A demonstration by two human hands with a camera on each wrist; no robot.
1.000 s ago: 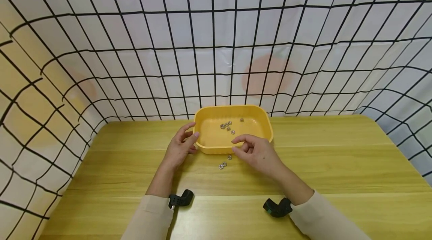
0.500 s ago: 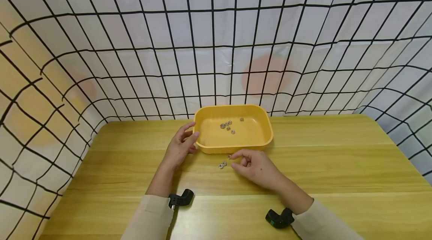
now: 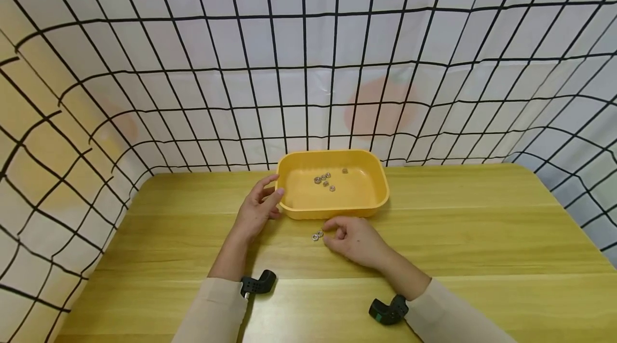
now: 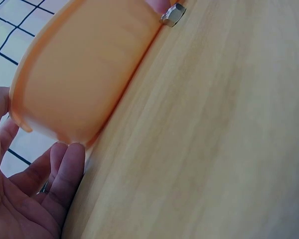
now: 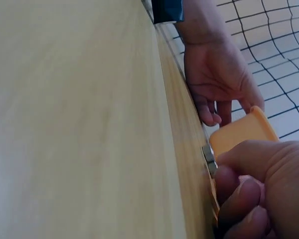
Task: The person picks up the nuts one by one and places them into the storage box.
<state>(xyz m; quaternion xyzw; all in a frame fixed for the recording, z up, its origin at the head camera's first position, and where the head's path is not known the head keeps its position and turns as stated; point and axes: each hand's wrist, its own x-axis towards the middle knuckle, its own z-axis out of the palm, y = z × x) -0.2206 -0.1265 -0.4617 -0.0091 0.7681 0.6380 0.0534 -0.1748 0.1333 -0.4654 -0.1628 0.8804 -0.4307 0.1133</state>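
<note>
Beside two nuts [image 3: 315,237], the right hand [image 3: 355,239] curves, its grip parted; the left hand [image 3: 255,211] clasps the tray [image 3: 359,195].

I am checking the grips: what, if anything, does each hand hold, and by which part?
The left hand holds the yellow tray by its left end. Whether the right hand, beside two nuts, holds anything cannot be told.

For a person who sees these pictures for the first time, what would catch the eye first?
Probably the yellow tray, far back on the table, with small metal nuts inside. Next, perhaps, the left hand at the tray's left end and the right hand in front, beside two more nuts on the table. The black-gridded cloth behind may also stand out.
</note>
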